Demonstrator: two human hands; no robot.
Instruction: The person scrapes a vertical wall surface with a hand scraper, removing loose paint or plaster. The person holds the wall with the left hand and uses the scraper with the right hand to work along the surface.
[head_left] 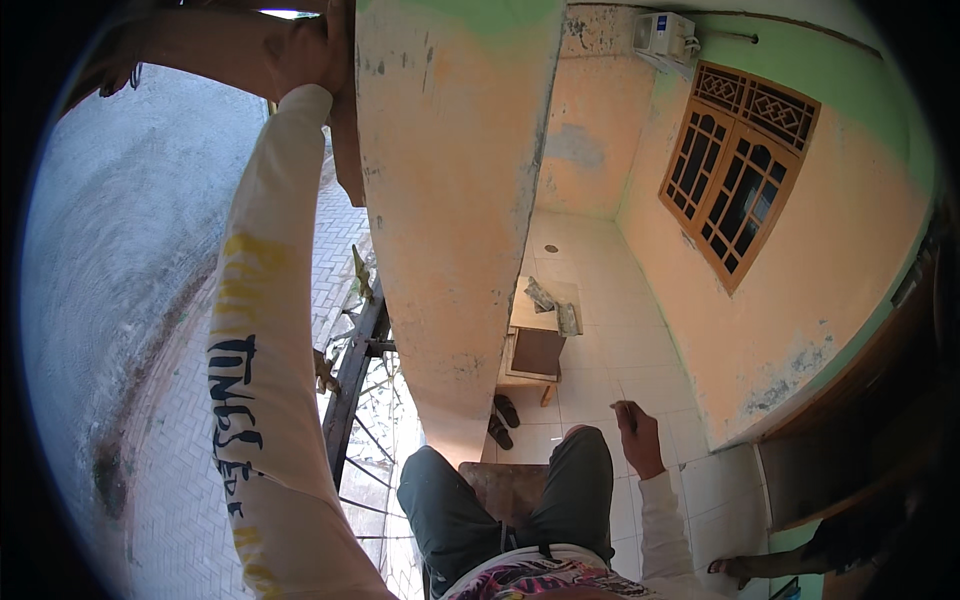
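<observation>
Well, left hand [303,55] is up against the brown beam [347,150], probably for balance. Right hand [638,438] is half-curled; can't tell whether either's gripping anything.

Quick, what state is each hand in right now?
Left hand: raised at the brown wood beside the pillar; grip can't be told.
Right hand: fingers curled; can't tell if anything small is held.

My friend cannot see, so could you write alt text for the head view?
A person's left hand is raised at a brown wooden post beside a peeling peach-and-green pillar; the right hand is low over pale floor tiles, its grip unclear. At right is a brown wooden-framed window in a peach wall.
</observation>
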